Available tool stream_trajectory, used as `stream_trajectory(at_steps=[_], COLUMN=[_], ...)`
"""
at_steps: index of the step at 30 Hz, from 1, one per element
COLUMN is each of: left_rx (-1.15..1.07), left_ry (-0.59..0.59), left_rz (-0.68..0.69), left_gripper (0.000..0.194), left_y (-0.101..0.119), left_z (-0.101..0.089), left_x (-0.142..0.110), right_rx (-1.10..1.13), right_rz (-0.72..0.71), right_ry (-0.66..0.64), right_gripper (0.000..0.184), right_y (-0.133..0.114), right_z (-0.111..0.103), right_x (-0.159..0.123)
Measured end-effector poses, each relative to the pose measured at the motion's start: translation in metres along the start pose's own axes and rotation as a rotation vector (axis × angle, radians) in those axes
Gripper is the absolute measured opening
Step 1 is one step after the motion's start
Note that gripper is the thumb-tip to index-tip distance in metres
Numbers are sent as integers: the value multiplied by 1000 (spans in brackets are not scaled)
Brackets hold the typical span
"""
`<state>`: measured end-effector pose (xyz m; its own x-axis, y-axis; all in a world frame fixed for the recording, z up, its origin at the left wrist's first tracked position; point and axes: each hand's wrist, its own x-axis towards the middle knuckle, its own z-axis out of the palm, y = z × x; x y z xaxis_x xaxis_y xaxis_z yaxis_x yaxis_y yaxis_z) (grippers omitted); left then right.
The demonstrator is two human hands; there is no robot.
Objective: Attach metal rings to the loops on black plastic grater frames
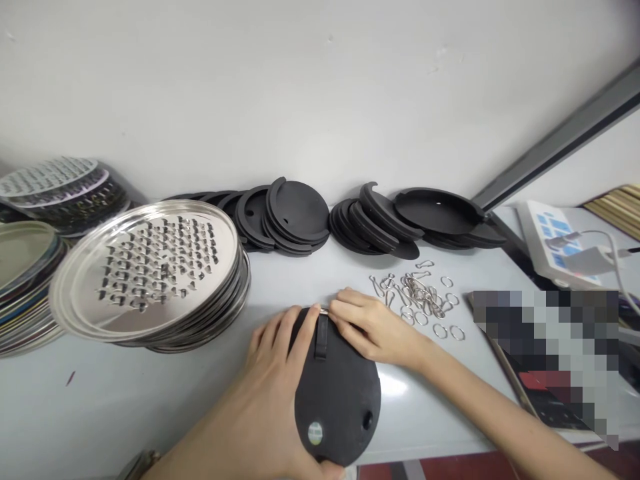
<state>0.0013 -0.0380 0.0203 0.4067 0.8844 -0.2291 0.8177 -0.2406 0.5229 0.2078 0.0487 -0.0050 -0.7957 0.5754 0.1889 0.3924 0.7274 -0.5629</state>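
Note:
My left hand [273, 353] grips a round black rubber-like disc [340, 407] from its left side, tilting it up off the table. A short black strap [321, 337] lies across the disc's upper part. My right hand [365, 323] pinches a small metal ring [324, 311] between its fingertips at the disc's top rim. Just beyond that hand lies a loose pile of metal rings and clips [415, 297] on the table. The disc's underside is hidden.
A stack of perforated steel discs [150, 273] stands left of my hands, with stacks of printed discs [25, 280] beyond it. Stacks of black discs [295, 213] line the wall. A white corded device [555, 243] sits at the right, beside a blurred-out patch [545, 353].

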Motion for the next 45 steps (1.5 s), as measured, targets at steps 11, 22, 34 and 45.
stream_trajectory(at_steps=[11, 22, 34, 45], left_rx=[24, 13, 42, -312], left_ry=[-32, -45, 94, 291], left_rz=[-10, -18, -50, 28], left_gripper=[131, 127, 137, 41], left_y=[-1, 3, -6, -12], left_z=[4, -1, 3, -14], left_x=[0, 4, -1, 0], right_rx=[29, 48, 304, 422], right_rz=[85, 108, 320, 388], right_ry=[-79, -89, 71, 73], right_gripper=[19, 19, 29, 33], right_y=[-4, -5, 2, -21], right_z=[-7, -13, -16, -18], right_x=[-2, -4, -5, -2])
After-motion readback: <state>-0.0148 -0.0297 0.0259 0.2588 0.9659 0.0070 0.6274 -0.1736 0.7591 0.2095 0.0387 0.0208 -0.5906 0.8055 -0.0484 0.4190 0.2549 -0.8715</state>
